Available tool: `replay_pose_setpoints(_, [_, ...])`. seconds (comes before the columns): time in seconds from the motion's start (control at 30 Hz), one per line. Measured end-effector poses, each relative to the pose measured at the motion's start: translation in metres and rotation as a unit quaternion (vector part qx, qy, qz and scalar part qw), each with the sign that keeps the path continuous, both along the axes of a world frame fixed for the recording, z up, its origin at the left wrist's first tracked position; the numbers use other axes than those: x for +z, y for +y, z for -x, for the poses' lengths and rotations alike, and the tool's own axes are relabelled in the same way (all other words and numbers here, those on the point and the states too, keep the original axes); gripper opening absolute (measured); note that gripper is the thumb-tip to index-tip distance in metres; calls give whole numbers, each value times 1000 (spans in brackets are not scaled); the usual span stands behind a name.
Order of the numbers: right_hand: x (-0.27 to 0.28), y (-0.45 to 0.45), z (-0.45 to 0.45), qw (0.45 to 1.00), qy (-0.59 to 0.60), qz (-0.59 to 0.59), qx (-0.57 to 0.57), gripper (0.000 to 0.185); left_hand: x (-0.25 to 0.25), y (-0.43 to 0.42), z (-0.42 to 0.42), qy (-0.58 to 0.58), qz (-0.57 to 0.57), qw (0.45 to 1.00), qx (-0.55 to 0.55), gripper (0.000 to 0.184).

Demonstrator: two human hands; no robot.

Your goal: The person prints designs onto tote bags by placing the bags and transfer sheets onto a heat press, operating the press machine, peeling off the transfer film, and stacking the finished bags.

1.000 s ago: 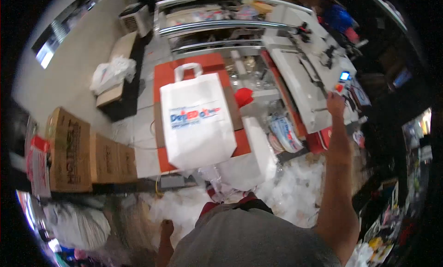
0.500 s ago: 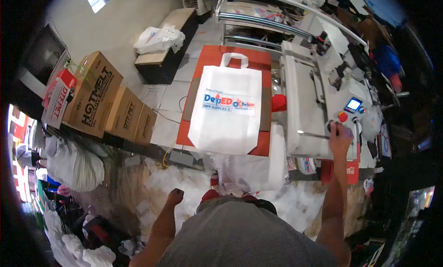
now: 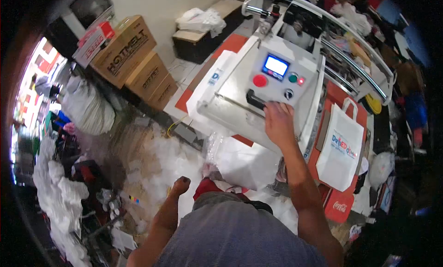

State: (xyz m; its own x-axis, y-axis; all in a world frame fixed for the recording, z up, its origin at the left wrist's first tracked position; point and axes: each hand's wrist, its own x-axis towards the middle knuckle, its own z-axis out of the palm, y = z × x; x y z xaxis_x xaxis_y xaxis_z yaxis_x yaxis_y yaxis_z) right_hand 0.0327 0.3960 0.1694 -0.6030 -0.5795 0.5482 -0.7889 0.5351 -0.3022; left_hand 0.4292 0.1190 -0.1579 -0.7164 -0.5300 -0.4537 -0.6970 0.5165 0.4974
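Observation:
My right hand point(image 3: 279, 121) is closed around the black handle point(image 3: 255, 99) on the front of a white heat press head point(image 3: 235, 98). The head covers most of a white bag point(image 3: 210, 82); only its left part shows, with a bit of blue print. To the right, a second white bag point(image 3: 341, 144) with red and blue "DepED" print lies flat on a red-orange platen point(image 3: 323, 163). On the press's control panel are a lit screen point(image 3: 276, 66), a red button point(image 3: 260, 81) and a green button point(image 3: 293, 77). My left hand point(image 3: 181, 186) hangs loosely closed beside my body, away from the press.
Cardboard boxes point(image 3: 131, 50) line the left side, one marked "HOTMELT". A low bench point(image 3: 198, 43) with a white plastic bag stands behind. Curved metal rails point(image 3: 360, 73) cross at the right. White scraps point(image 3: 170, 160) cover the floor.
The press head has swung from the right side to the left, over the first bag, with my right hand on its handle. The second printed bag has come into view at the right.

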Motion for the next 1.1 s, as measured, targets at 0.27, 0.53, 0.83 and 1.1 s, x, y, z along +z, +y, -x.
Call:
replay_pose_setpoints(0.27, [-10,-85,5,998,47,13,51,17,-86,82,-181,-125,57,977,-165,30])
replay_pose_setpoints(0.53, [-10,-47,-51,976,-21,192,103,42,-91,120,-247,-78,83,984,-139,19])
replay_pose_setpoints(0.83, [-176,249,-173,945,-269,80,-170,15,-109,144,-277,-137,-18,987,-81,26])
replay_pose_setpoints(1.1, [-231,405,-224,922,-308,86,-217,15,78,142,37,149,73,984,-56,38])
